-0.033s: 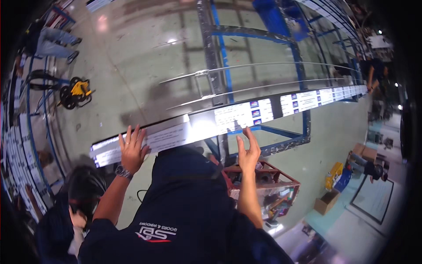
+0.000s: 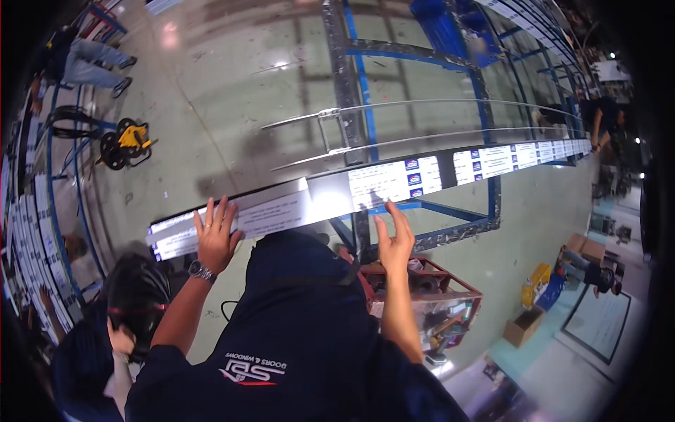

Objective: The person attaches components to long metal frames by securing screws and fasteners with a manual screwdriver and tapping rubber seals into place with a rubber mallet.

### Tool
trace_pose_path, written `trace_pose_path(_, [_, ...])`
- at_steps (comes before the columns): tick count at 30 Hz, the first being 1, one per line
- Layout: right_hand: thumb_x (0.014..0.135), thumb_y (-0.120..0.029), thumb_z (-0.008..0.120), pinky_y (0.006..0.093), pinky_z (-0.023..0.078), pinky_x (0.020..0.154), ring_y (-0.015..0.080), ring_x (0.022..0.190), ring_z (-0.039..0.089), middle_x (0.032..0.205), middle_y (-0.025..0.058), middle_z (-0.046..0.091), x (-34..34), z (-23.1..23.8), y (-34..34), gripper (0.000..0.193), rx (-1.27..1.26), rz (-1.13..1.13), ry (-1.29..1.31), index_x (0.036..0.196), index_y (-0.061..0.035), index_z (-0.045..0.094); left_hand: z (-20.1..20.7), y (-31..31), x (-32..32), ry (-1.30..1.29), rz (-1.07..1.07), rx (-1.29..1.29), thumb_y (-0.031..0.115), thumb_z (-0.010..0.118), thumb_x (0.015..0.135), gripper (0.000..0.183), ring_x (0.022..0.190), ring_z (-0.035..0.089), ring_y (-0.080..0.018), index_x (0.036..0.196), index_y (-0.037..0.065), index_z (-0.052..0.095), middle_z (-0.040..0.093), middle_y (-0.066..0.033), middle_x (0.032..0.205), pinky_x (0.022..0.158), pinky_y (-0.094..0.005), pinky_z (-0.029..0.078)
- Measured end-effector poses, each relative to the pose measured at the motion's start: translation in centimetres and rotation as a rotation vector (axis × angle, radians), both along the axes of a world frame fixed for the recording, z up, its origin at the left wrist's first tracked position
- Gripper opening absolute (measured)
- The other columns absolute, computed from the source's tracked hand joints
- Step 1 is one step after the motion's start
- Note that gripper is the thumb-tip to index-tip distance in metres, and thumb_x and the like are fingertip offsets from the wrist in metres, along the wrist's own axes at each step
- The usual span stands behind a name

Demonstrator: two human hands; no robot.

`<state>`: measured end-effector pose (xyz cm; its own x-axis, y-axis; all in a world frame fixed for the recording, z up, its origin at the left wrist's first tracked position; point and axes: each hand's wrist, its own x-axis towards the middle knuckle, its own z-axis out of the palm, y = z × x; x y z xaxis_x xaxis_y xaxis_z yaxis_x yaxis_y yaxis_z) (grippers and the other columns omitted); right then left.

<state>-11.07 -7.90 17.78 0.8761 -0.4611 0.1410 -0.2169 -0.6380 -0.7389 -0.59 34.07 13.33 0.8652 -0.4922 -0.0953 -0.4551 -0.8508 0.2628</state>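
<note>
Long label-covered profile (image 2: 330, 197) is lying across a blue-and-black frame (image 2: 450, 213). Left hand (image 2: 219, 239) is resting on it near its left end, fingers spreading flat, not clenching. Right hand (image 2: 396, 239) is hovering by the profile's near edge, fingers parting loosely, possibly brushing it; view is too poor to tell. Around the profile: thin metal rods (image 2: 309, 159) are running just beyond; red-framed bin (image 2: 429, 302) is crowding the near side; helmeted co-worker (image 2: 137, 302) is crouching near its left end; yellow-and-black wheeled tool (image 2: 132, 143) is sitting beyond that end; another person (image 2: 605, 123) is standing at its far end.
</note>
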Motion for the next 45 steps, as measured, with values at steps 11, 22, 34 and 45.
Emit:
trace_pose_path(11, [0.099,-0.031,0.073,0.0637,0.024,0.127,0.0407,0.157,0.034,0.167,0.0163,0.043,4.2,-5.4,12.0,0.058,-0.380,0.596,0.096,0.152,-0.0113,0.059,-2.0,1.9,-3.1,-0.117,-0.005,0.064,0.045,0.066,0.100,0.071,0.164,0.019,-0.0351,0.162,0.017,0.046,0.029,-0.0062,0.176,0.123,-0.0773,0.018])
trace_pose_path(22, [0.103,-0.031,0.069,0.0606,0.013,0.130,0.0370,0.162,0.027,0.172,0.0138,0.037,1.2,-8.6,13.4,0.058,-0.457,0.603,0.086,0.155,-0.0117,0.054,-3.9,15.6,-5.1,-0.382,1.077,-0.028,0.046,0.068,0.100,0.073,0.157,0.032,-0.0402,0.160,0.011,0.044,0.036,-0.0185,0.170,0.124,-0.0660,0.024])
trace_pose_path(34, [0.096,-0.026,0.077,0.0620,0.025,0.126,0.0400,0.154,0.040,0.163,0.0215,0.047,3.9,-7.5,14.3,0.050,-0.367,0.484,0.040,0.140,-0.0060,0.064,-8.8,21.5,-0.8,-0.305,1.275,-0.700,0.012,0.075,0.098,0.021,0.075,0.060,-0.0091,0.114,-0.001,0.077,0.074,-0.0029,0.085,0.069,-0.0297,0.052])
trace_pose_path(45, [0.093,-0.028,0.081,0.0596,0.023,0.128,0.0380,0.155,0.040,0.164,0.0208,0.047,4.1,-8.1,14.6,0.058,-0.294,0.387,0.127,0.144,-0.0072,0.063,-2.6,22.9,3.9,-0.372,0.793,-0.273,0.017,0.077,0.096,0.042,0.100,0.073,-0.0288,0.132,-0.003,0.068,0.076,-0.0154,0.108,0.092,-0.0397,0.056])
